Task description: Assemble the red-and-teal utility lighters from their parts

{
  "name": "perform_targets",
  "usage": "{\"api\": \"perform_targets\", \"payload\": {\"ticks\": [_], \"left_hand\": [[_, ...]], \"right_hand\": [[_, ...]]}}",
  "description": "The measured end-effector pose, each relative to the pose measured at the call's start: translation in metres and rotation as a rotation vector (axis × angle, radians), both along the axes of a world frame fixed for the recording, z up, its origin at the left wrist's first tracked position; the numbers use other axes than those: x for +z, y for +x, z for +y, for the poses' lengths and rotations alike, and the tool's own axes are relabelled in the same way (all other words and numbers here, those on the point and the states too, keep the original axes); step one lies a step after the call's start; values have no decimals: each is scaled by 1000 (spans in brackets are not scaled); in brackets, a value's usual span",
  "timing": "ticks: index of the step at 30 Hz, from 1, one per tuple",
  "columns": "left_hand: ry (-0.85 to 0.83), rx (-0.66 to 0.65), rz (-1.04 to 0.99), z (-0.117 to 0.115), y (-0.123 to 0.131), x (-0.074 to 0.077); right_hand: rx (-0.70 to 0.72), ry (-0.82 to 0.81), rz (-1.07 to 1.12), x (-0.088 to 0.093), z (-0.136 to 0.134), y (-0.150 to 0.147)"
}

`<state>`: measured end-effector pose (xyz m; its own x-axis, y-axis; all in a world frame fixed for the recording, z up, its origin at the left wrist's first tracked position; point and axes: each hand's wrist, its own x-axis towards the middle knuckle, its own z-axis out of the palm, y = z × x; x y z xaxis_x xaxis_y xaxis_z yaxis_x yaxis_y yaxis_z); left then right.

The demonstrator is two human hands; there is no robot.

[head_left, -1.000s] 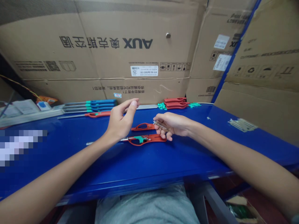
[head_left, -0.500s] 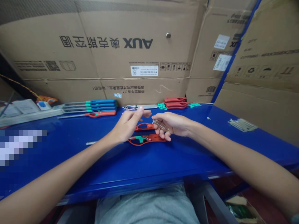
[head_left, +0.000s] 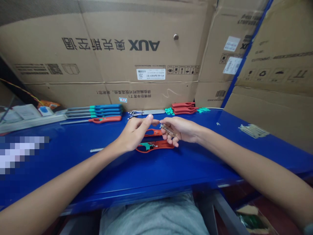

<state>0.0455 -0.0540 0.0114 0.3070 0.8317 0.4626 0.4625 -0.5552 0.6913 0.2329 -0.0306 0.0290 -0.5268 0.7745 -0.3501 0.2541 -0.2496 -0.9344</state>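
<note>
My right hand (head_left: 186, 129) holds a small clear lighter fuel tank (head_left: 169, 131) between thumb and fingers, its pale valve end pointing left. Close to that end is my left hand (head_left: 132, 133), thumb raised and fingers stretched toward the tank. Whether a fingertip touches the valve I cannot tell. Below the hands lies a red lighter handle half (head_left: 164, 144) with a green trigger (head_left: 146, 146) and thin wires in it. A metal lighter tube (head_left: 97, 150) sticks out to its left, partly behind my left wrist. Just beyond is another red handle half (head_left: 153, 132), partly covered by my hands.
Blue-handled lighters (head_left: 107, 110) and a red one (head_left: 105, 119) lie at the back left, beside a power strip (head_left: 34, 120). Metal tubes (head_left: 151, 112), green triggers (head_left: 169, 111) and stacked red handles (head_left: 183, 108) line the back. Clear tanks (head_left: 253, 131) lie right. Cardboard (head_left: 110, 65) walls the blue table (head_left: 117, 176).
My left hand has shifted slightly right, bringing its fingers nearer the tank's valve end. My right hand keeps its hold, almost still.
</note>
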Motion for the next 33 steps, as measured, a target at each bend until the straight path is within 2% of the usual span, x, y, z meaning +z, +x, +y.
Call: {"api": "perform_targets", "payload": {"ticks": [8,33], "left_hand": [[25,13,59,1,0,-2],[37,42,67,-2,2,0]], "right_hand": [[2,11,9,0,0,0],[3,24,1,-1,0,-1]]}}
